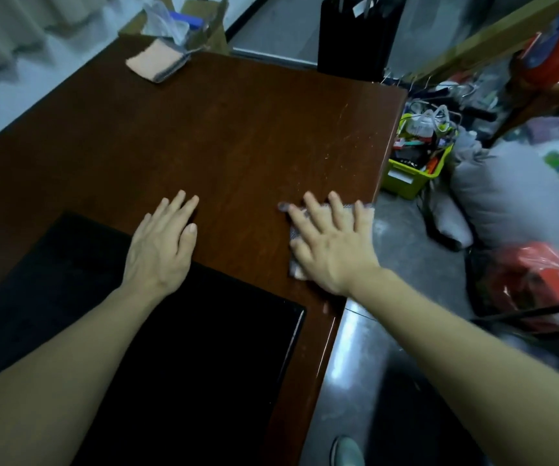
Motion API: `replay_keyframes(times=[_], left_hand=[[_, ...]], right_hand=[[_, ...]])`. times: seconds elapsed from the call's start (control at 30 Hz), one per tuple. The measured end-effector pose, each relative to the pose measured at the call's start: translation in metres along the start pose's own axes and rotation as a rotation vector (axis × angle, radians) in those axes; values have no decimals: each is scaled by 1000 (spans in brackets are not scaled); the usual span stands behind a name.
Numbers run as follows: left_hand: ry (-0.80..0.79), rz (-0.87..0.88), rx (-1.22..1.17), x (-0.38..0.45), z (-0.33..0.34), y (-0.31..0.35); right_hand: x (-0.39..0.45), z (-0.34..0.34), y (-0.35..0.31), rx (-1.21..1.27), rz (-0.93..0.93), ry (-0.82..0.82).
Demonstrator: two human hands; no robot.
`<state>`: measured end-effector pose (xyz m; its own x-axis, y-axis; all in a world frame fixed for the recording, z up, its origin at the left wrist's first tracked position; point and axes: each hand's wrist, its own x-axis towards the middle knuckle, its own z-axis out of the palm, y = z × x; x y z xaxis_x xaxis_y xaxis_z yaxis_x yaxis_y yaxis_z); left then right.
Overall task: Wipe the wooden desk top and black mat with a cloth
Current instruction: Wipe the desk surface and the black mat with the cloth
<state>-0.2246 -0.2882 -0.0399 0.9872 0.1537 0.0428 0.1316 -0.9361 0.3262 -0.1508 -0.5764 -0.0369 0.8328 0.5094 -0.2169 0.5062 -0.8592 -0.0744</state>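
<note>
Our right hand [330, 243] lies flat, fingers spread, pressing the cloth [296, 260] onto the tabletop [237, 129] at its right edge; grip apart, nothing clamped. Left hand [160, 243] rests open at the black mat's [187, 348] far edge. We judge wiping underway on the wood; which parts are done we cannot tell; mat apparently still to do.

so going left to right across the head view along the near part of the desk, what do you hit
black mat → left hand flat on the desk top → right hand pressing the cloth → yellow-green bin on the floor → grey sack
</note>
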Motion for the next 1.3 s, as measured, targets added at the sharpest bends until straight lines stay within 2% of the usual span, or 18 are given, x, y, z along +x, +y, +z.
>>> replay_keyframes(times=[0.13, 0.23, 0.3, 0.4, 0.53, 0.6, 0.7, 0.83, 0.9, 1.03, 1.13, 1.2, 1.3], left_hand=[[-14, -7, 18, 17, 1, 4], [4, -44, 47, 32, -1, -1], [-2, -82, 65, 37, 1, -6], [5, -150, 55, 39, 7, -10], [2, -158, 59, 38, 8, -10], [-9, -162, 50, 38, 6, -9], [-17, -162, 31, 38, 3, -7], [-4, -162, 17, 37, 1, -5], [-8, -171, 13, 38, 1, -6], [6, -162, 9, 38, 4, -7], [19, -156, -13, 37, 5, -9], [28, -164, -44, 36, 4, -8], [37, -175, -101, 35, 1, -6]], right_hand=[[-43, 8, -46, -2, -340, 51], [-38, 8, -33, -11, -456, 7], [-7, 1, -15, -26, -426, -4], [56, -15, 9, -8, -232, -26], [100, -23, 9, -18, -89, -9], [89, -19, -8, -39, -148, 8], [42, -11, -30, -51, -367, 38], [29, -6, -19, -35, -575, -31], [65, -11, -4, -63, -517, -25], [157, -32, 18, -17, -189, 18], [182, -40, 0, -1, -56, 9], [162, -35, -26, -27, -119, 11], [94, -26, -53, -51, -390, -42]])
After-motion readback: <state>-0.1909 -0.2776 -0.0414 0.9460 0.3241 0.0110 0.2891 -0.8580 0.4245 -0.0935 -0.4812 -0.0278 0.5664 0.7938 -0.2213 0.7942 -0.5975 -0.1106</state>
